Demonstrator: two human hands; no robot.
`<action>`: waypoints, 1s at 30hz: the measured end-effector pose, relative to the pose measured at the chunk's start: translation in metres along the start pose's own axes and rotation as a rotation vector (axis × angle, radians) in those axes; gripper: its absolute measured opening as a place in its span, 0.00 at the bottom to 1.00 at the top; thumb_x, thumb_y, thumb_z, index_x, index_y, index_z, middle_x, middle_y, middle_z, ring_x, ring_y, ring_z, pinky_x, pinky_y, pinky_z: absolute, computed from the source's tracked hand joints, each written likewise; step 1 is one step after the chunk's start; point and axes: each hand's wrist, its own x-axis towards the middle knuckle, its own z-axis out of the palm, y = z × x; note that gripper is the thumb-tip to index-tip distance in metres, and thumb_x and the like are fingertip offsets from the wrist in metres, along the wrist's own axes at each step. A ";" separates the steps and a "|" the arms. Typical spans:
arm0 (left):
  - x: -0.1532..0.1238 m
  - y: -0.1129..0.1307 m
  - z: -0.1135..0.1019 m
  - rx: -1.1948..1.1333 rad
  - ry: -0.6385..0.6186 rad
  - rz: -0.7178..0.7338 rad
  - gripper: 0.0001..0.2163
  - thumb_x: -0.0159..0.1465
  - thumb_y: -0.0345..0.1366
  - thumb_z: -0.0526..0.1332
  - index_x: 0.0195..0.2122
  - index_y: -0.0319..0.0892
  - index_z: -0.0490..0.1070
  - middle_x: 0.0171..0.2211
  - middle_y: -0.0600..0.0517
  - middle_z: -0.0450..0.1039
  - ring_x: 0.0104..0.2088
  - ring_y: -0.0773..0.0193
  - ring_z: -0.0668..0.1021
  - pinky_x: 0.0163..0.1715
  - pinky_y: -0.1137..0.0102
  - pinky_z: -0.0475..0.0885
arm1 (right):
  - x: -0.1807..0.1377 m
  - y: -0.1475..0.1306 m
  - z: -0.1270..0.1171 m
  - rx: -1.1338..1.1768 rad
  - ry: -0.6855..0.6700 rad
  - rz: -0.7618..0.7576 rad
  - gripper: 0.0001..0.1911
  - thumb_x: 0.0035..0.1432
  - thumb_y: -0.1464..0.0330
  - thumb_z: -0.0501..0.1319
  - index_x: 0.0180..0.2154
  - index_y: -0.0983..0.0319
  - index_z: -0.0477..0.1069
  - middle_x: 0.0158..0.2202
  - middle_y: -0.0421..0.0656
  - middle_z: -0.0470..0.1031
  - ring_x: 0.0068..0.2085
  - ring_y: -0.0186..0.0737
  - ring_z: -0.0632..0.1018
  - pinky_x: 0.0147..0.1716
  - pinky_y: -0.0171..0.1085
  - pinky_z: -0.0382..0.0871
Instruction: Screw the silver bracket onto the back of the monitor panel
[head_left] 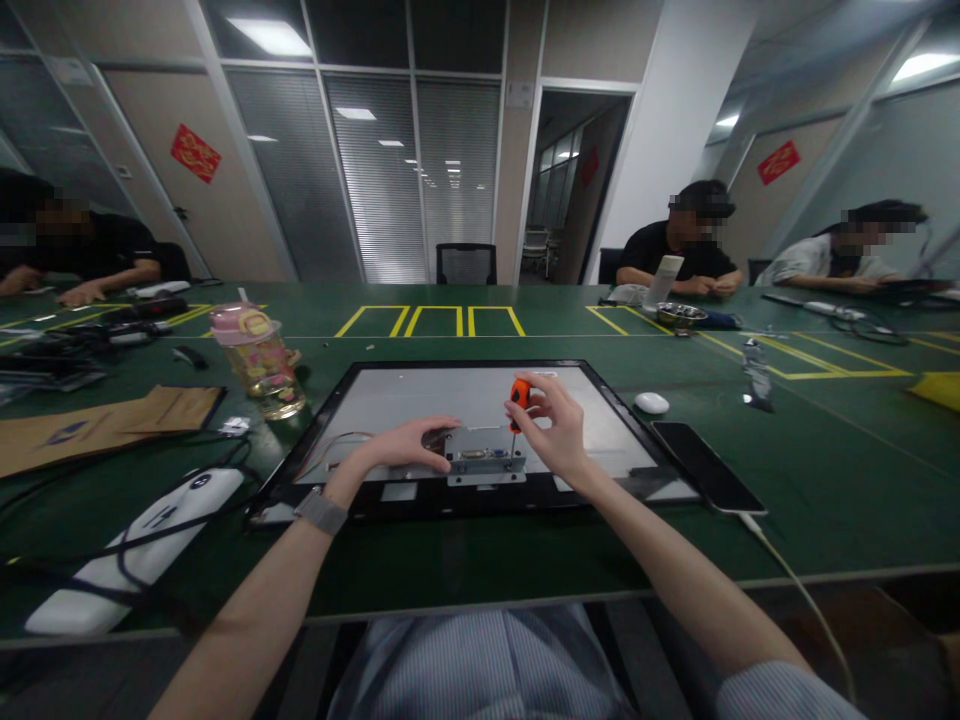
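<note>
On the green desk [825, 470], read from left to right, we see a brown cardboard sheet [97, 420] and, nearer the front edge, a white pack [142, 545] wrapped in a black cable. A pink drink bottle [259, 360] stands upright just beside the far left corner of the monitor panel [405, 395]. The panel lies flat in front of us with its grey back upward inside a black frame.

Our left hand [409, 445] lies flat on the panel's back with its fingers stretched out, grasping nothing. Its fingertips touch the left end of a small metal connector plate [487, 462], which sits near the panel's front edge. Our right hand [551, 430] is closed around the orange-handled screwdriver [519, 395], pinching the handle between thumb and fingers. The screwdriver stands upright with its tip down on the right end of the plate.

To the right of the panel lie a small white oval object [651, 403] and a black phone [705, 465] with a cable plugged in. Farther back, a metal bowl [679, 315] stands before a seated person.
</note>
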 end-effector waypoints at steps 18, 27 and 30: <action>0.000 0.002 0.000 0.013 0.005 -0.012 0.35 0.49 0.46 0.68 0.58 0.50 0.61 0.63 0.52 0.55 0.63 0.54 0.58 0.62 0.62 0.50 | -0.001 0.003 0.000 -0.104 -0.017 -0.114 0.17 0.56 0.67 0.61 0.48 0.56 0.66 0.36 0.43 0.75 0.33 0.37 0.77 0.30 0.36 0.75; 0.001 0.002 0.000 0.011 0.003 -0.009 0.36 0.49 0.46 0.68 0.58 0.46 0.60 0.62 0.49 0.55 0.62 0.55 0.59 0.62 0.62 0.51 | 0.002 -0.004 -0.003 0.124 -0.103 0.038 0.14 0.61 0.68 0.53 0.49 0.56 0.65 0.44 0.45 0.68 0.37 0.37 0.75 0.33 0.38 0.78; 0.000 0.003 0.001 0.007 0.003 -0.012 0.36 0.49 0.46 0.68 0.58 0.45 0.60 0.63 0.48 0.55 0.62 0.55 0.59 0.62 0.62 0.51 | 0.004 -0.001 -0.001 0.020 -0.008 0.034 0.13 0.57 0.68 0.58 0.46 0.56 0.68 0.40 0.43 0.65 0.36 0.36 0.72 0.30 0.36 0.78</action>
